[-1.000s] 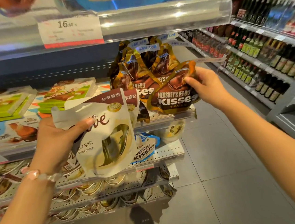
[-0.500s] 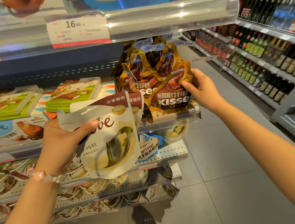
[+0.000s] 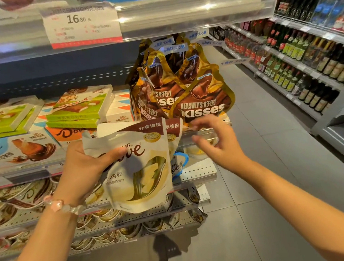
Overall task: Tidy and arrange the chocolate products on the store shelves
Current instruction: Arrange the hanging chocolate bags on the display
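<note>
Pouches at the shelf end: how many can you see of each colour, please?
White Dove pouches: 2, one in the left hand
Gold Kisses bags: 4 visible
Blue Kisses pouch: 1
Total: 7

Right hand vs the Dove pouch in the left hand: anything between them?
Yes. In the head view a second Dove pouch sits behind the held white Dove pouch, its top edge showing between that pouch and the right hand. The left hand grips the front one.

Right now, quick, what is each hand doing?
Left hand: holds the white Dove pouch, thumb across its front.
Right hand: open, fingers loosely spread, holding nothing, below the Hershey's Kisses bags.
</note>
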`<action>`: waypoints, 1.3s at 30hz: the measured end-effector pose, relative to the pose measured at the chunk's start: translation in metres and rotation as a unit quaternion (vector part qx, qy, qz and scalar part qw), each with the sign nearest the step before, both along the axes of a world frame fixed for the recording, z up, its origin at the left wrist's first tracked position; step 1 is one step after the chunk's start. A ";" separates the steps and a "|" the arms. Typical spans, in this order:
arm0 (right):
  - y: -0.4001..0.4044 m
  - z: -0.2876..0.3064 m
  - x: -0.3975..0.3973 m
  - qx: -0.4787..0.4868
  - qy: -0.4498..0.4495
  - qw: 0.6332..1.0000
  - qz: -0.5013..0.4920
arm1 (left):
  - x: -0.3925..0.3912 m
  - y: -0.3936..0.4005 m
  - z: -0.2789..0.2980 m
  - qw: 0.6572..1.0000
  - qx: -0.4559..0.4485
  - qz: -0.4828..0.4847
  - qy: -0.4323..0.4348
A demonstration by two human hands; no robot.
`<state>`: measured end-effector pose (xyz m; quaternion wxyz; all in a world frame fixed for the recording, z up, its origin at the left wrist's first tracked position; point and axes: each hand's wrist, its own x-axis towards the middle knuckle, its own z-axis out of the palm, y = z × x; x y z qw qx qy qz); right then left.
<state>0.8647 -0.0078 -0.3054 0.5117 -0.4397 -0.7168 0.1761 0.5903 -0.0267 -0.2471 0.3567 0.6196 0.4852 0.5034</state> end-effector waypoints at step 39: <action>0.031 -0.135 0.055 -0.378 0.270 0.866 -0.183 | -0.015 0.006 -0.086 0.985 -0.173 -0.003 0.020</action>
